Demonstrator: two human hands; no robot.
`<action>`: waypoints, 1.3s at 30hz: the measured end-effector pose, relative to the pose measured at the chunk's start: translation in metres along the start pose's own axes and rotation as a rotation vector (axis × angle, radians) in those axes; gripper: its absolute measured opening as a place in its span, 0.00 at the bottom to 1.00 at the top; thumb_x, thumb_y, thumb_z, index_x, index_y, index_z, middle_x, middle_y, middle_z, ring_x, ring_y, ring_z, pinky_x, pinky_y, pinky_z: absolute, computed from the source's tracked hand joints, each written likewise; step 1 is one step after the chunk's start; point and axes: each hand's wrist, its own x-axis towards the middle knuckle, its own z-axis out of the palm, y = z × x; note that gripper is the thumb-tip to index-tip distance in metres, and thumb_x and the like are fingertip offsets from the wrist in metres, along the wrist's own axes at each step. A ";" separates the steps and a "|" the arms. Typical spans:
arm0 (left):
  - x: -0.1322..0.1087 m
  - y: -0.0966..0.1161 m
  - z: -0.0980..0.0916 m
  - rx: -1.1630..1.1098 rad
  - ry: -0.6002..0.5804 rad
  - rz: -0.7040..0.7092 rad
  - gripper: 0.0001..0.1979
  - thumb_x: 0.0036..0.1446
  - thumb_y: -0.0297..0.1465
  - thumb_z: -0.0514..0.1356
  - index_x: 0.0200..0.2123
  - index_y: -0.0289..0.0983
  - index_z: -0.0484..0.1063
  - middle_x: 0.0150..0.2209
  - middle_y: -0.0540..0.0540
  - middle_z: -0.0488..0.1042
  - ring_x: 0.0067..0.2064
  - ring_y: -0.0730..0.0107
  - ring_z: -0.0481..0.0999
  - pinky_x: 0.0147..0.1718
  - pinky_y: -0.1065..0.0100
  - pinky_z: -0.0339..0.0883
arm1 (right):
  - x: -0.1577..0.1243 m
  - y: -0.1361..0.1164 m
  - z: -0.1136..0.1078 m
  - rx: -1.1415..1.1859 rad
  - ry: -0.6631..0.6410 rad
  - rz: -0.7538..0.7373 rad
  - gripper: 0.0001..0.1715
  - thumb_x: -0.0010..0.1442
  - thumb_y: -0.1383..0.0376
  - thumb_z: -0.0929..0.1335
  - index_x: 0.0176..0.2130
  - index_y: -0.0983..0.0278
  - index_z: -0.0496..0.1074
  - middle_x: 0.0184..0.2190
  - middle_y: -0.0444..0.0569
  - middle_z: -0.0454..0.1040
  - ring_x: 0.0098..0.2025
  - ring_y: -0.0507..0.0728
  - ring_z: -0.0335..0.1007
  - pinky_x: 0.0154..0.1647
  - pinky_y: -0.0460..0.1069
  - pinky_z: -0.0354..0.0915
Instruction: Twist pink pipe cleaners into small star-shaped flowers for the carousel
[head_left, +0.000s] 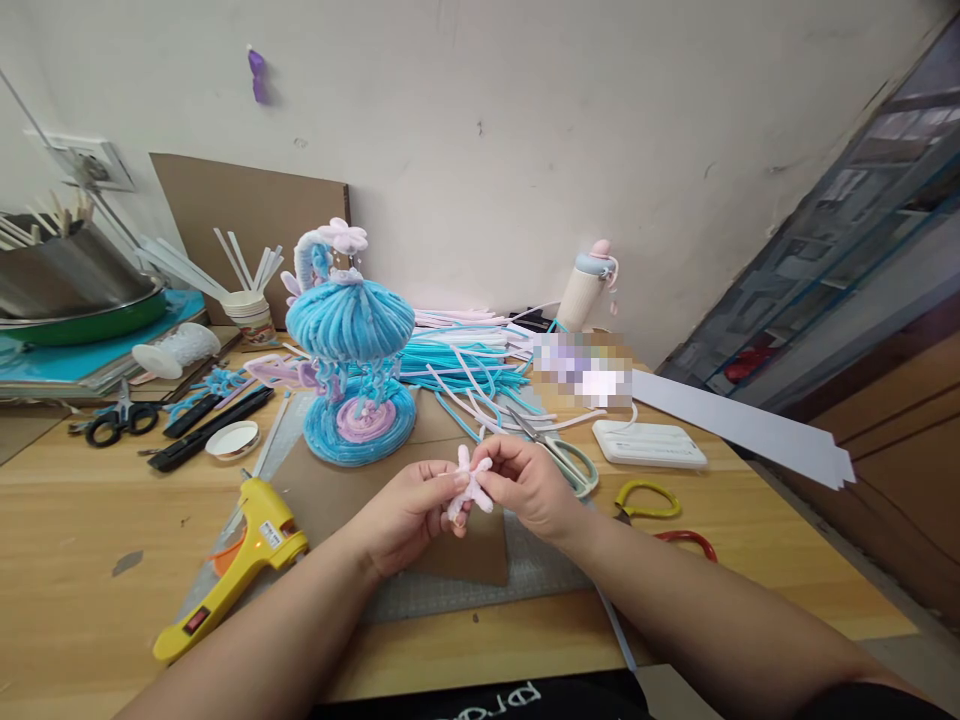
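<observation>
Between both hands is a small pale pink fuzzy flower shape (472, 482) with several stubby petals. My left hand (409, 508) pinches it from the left, thumb on top and fingers beneath. From the right, my right hand (529, 490) grips a petal between thumb and forefinger. Both hands are above a brown cardboard sheet (480, 555). Behind them to the left stands a blue fuzzy lamp-like craft (350, 320), with a domed top, hanging curls, a round base with a pink centre, and a pink flower on its curved white stem.
A yellow glue gun (251, 560) lies at left, near black-handled scissors (121, 415) and a paper cup (250, 315). Green-handled scissors (574, 465), yellow-and-red-handled pliers (649, 500) and a white power bank (649, 444) are at right. Blue and pink stems (465, 365) lie behind.
</observation>
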 end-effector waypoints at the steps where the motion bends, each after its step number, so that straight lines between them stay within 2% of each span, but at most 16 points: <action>1: 0.000 0.000 0.000 0.019 0.000 0.012 0.10 0.53 0.31 0.62 0.26 0.29 0.72 0.20 0.49 0.69 0.20 0.81 0.66 0.20 0.79 0.63 | 0.000 0.001 0.000 -0.018 0.004 -0.002 0.11 0.50 0.61 0.71 0.28 0.65 0.67 0.23 0.43 0.69 0.23 0.49 0.67 0.24 0.44 0.63; 4: 0.001 -0.001 0.000 0.046 0.007 0.032 0.09 0.53 0.30 0.62 0.25 0.29 0.73 0.19 0.49 0.68 0.20 0.81 0.65 0.20 0.79 0.62 | -0.001 0.007 -0.001 -0.043 0.009 -0.025 0.10 0.51 0.62 0.70 0.29 0.65 0.66 0.22 0.43 0.69 0.22 0.49 0.67 0.23 0.44 0.63; 7: 0.003 -0.004 0.001 -0.041 0.047 0.043 0.07 0.52 0.28 0.63 0.27 0.29 0.74 0.21 0.49 0.69 0.22 0.82 0.66 0.22 0.79 0.63 | -0.001 0.015 -0.001 -0.121 0.062 -0.096 0.06 0.53 0.65 0.68 0.30 0.63 0.65 0.22 0.42 0.69 0.23 0.49 0.67 0.23 0.45 0.63; 11: 0.006 -0.008 0.000 -0.205 0.140 0.006 0.05 0.52 0.28 0.63 0.33 0.31 0.75 0.27 0.48 0.72 0.27 0.79 0.70 0.28 0.77 0.68 | -0.001 0.020 -0.001 -0.465 0.187 -0.274 0.02 0.53 0.68 0.66 0.30 0.62 0.66 0.23 0.41 0.66 0.24 0.49 0.62 0.24 0.45 0.61; 13: 0.006 -0.007 -0.002 -0.204 0.186 0.011 0.07 0.53 0.28 0.63 0.36 0.32 0.76 0.30 0.47 0.74 0.29 0.78 0.71 0.29 0.77 0.68 | -0.001 0.012 -0.004 -0.633 0.125 -0.336 0.03 0.53 0.69 0.66 0.32 0.62 0.67 0.25 0.42 0.67 0.25 0.49 0.62 0.26 0.45 0.61; 15: 0.005 -0.005 -0.004 -0.175 0.254 0.035 0.09 0.53 0.28 0.62 0.38 0.31 0.76 0.34 0.44 0.76 0.30 0.78 0.72 0.28 0.77 0.68 | -0.002 -0.002 -0.010 -0.738 0.038 -0.393 0.10 0.53 0.69 0.67 0.39 0.62 0.68 0.29 0.44 0.70 0.28 0.50 0.64 0.30 0.47 0.62; 17: 0.005 -0.002 -0.006 -0.156 0.330 0.063 0.09 0.53 0.29 0.62 0.38 0.31 0.76 0.36 0.43 0.76 0.30 0.78 0.72 0.26 0.77 0.67 | 0.000 -0.022 -0.020 -0.741 0.195 -0.508 0.11 0.54 0.69 0.66 0.41 0.62 0.68 0.32 0.45 0.71 0.30 0.51 0.66 0.31 0.47 0.62; 19: 0.004 0.000 -0.008 -0.160 0.396 0.094 0.09 0.51 0.29 0.63 0.36 0.31 0.76 0.33 0.44 0.77 0.28 0.78 0.71 0.24 0.78 0.66 | 0.004 -0.040 -0.031 -0.651 0.424 -0.532 0.08 0.57 0.68 0.64 0.39 0.62 0.68 0.32 0.46 0.70 0.30 0.51 0.66 0.31 0.47 0.63; 21: 0.004 -0.001 -0.009 -0.164 0.459 0.122 0.09 0.49 0.30 0.65 0.34 0.31 0.76 0.29 0.46 0.76 0.26 0.79 0.70 0.22 0.79 0.64 | 0.014 -0.050 -0.043 -0.581 0.540 -0.508 0.06 0.59 0.67 0.63 0.39 0.62 0.67 0.31 0.45 0.69 0.29 0.51 0.66 0.29 0.47 0.63; 22: 0.005 -0.002 -0.011 -0.163 0.492 0.130 0.09 0.48 0.30 0.65 0.34 0.31 0.76 0.27 0.48 0.75 0.25 0.80 0.69 0.21 0.79 0.63 | 0.021 -0.052 -0.048 -0.617 0.523 -0.456 0.06 0.58 0.67 0.63 0.38 0.62 0.67 0.30 0.45 0.70 0.29 0.51 0.66 0.29 0.46 0.62; 26: 0.007 -0.003 -0.014 -0.177 0.548 0.122 0.10 0.47 0.31 0.66 0.32 0.31 0.75 0.25 0.50 0.73 0.23 0.82 0.68 0.19 0.80 0.60 | 0.059 -0.032 -0.057 -1.080 0.116 -0.232 0.05 0.53 0.70 0.66 0.30 0.64 0.72 0.29 0.46 0.72 0.32 0.54 0.67 0.35 0.49 0.63; 27: 0.007 -0.003 -0.013 -0.191 0.545 0.119 0.09 0.48 0.31 0.66 0.33 0.32 0.75 0.25 0.50 0.74 0.23 0.82 0.68 0.18 0.80 0.59 | 0.068 -0.022 -0.056 -1.192 0.073 -0.227 0.05 0.53 0.71 0.66 0.29 0.64 0.73 0.31 0.47 0.73 0.35 0.55 0.68 0.38 0.50 0.62; 30: 0.007 0.001 -0.010 -0.243 0.527 0.094 0.07 0.51 0.29 0.63 0.34 0.32 0.74 0.27 0.49 0.75 0.22 0.82 0.69 0.18 0.80 0.59 | 0.093 0.007 -0.044 -1.322 0.108 -0.218 0.03 0.53 0.68 0.68 0.29 0.65 0.74 0.35 0.52 0.72 0.42 0.59 0.65 0.46 0.55 0.60; 34: 0.005 0.006 -0.006 -0.280 0.485 0.060 0.05 0.54 0.28 0.60 0.34 0.32 0.74 0.26 0.49 0.74 0.22 0.82 0.69 0.17 0.79 0.59 | 0.118 0.034 -0.029 -1.319 0.196 -0.161 0.13 0.46 0.67 0.74 0.19 0.65 0.68 0.32 0.54 0.72 0.47 0.65 0.62 0.49 0.59 0.56; 36: 0.004 0.007 -0.005 -0.283 0.472 0.057 0.05 0.54 0.28 0.59 0.34 0.32 0.73 0.26 0.49 0.74 0.22 0.82 0.69 0.17 0.79 0.59 | 0.126 0.038 -0.028 -1.276 0.240 -0.133 0.16 0.47 0.68 0.74 0.16 0.65 0.66 0.31 0.54 0.72 0.47 0.66 0.62 0.49 0.60 0.56; 39: 0.003 0.007 -0.005 -0.288 0.462 0.050 0.05 0.55 0.28 0.59 0.34 0.32 0.73 0.25 0.50 0.73 0.21 0.82 0.69 0.18 0.79 0.60 | 0.138 0.030 -0.038 -1.170 0.312 -0.083 0.15 0.48 0.67 0.73 0.16 0.66 0.67 0.29 0.53 0.72 0.46 0.65 0.65 0.46 0.58 0.58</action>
